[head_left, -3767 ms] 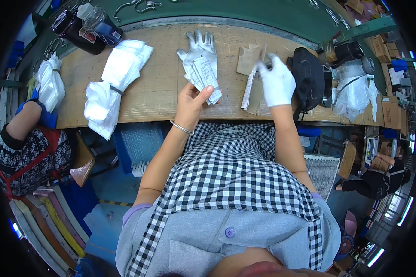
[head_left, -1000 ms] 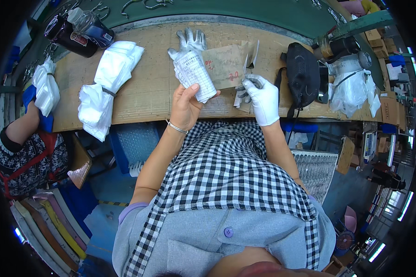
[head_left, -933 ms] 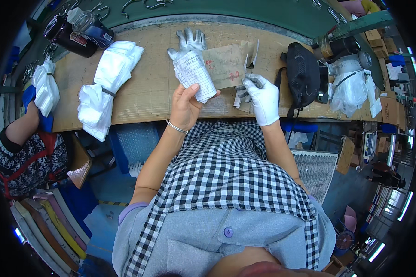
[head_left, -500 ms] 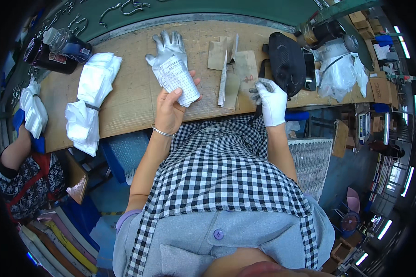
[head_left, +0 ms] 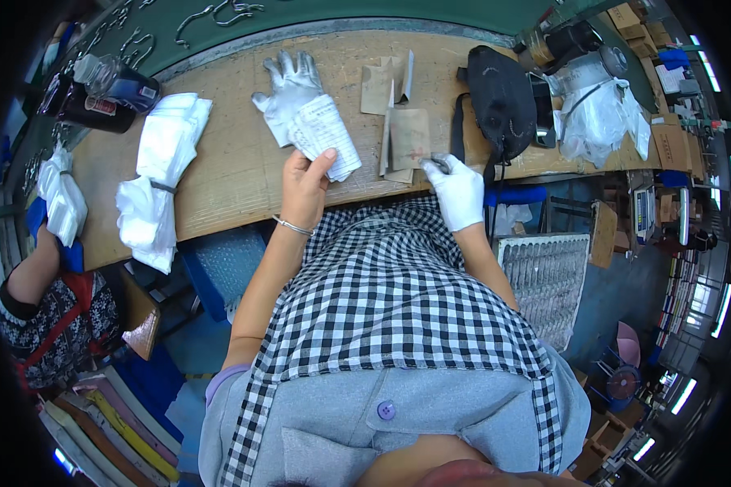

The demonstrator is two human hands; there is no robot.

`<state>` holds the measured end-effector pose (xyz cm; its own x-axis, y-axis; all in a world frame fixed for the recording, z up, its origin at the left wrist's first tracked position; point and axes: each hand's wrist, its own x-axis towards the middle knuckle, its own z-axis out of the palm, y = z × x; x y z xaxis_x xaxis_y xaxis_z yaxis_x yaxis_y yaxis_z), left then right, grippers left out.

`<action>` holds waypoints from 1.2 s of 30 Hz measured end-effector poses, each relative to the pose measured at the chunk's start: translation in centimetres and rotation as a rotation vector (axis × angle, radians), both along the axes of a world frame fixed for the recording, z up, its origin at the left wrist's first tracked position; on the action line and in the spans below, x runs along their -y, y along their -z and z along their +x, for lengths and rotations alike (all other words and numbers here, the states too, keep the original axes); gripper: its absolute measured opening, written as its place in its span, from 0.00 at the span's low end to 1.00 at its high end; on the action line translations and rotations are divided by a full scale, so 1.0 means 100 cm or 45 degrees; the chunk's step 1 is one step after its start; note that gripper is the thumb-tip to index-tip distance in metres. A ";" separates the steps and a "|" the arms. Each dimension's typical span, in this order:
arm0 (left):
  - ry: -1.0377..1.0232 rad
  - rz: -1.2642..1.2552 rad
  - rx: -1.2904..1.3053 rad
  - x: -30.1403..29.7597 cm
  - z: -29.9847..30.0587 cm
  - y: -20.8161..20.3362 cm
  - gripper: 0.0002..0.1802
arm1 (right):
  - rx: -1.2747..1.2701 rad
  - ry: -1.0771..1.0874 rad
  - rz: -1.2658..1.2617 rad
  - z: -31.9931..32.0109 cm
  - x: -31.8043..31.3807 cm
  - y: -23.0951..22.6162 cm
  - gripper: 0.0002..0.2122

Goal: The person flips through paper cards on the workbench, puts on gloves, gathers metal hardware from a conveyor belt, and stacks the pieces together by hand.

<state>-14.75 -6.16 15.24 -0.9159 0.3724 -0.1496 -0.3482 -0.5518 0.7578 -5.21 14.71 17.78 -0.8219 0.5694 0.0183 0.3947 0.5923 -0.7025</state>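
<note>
The brown paper (head_left: pixel 409 138) is no longer stretching across to the printed slips (head_left: pixel 328 134) as it was a second ago; it is now sitting apart from them, with the gloved right hand (head_left: pixel 460 195) keeping its fingertips at the lower right corner. The slips, loosely fanned at first, are forming a tighter stack, and the left hand (head_left: pixel 306 185) is gripping them without its fingers showing along their right side.

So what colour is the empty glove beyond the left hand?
The empty glove is mostly silvery grey; head view.
</note>
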 end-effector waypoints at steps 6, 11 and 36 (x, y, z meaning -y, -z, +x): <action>-0.024 -0.286 -0.167 -0.008 -0.001 -0.002 0.14 | -0.049 -0.131 0.422 -0.012 0.020 -0.041 0.16; -0.006 -0.287 -0.159 -0.013 0.003 -0.012 0.17 | -0.324 -0.701 0.415 -0.034 0.050 -0.050 0.23; -0.021 -0.173 -0.133 -0.002 0.005 -0.006 0.11 | -0.263 -0.217 -0.746 -0.043 0.034 -0.037 0.11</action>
<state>-14.29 -5.98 15.81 -0.9350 0.3401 -0.1011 -0.2552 -0.4468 0.8575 -9.52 11.34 21.46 -0.9145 0.3949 -0.0883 0.1507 0.1300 -0.9800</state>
